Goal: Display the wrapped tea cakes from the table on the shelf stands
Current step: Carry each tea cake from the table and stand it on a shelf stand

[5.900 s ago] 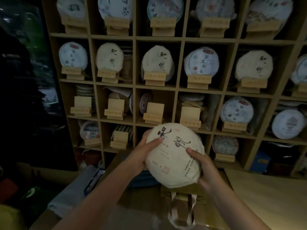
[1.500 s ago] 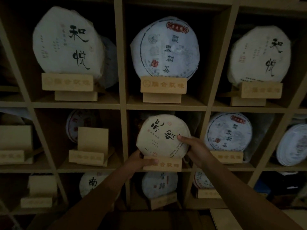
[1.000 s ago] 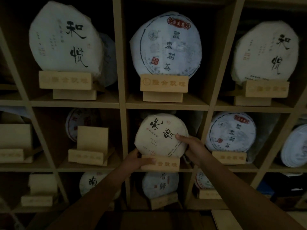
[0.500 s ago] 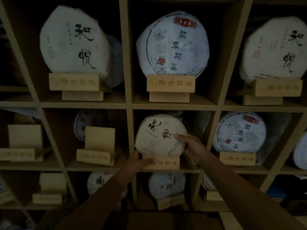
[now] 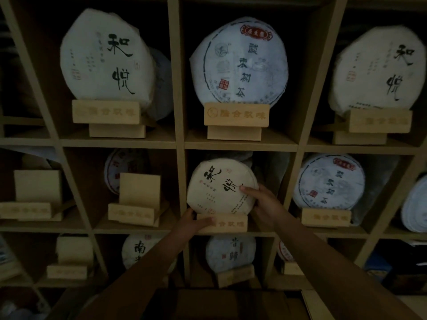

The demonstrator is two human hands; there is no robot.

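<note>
- The wrapped tea cake sits tilted on the wooden stand in the middle cubby of the shelf.
- The right hand grips the cake's right edge, thumb across its face.
- The left hand holds the stand's left end, thumb on its front.
- An empty stand stands one cubby left.
</note>
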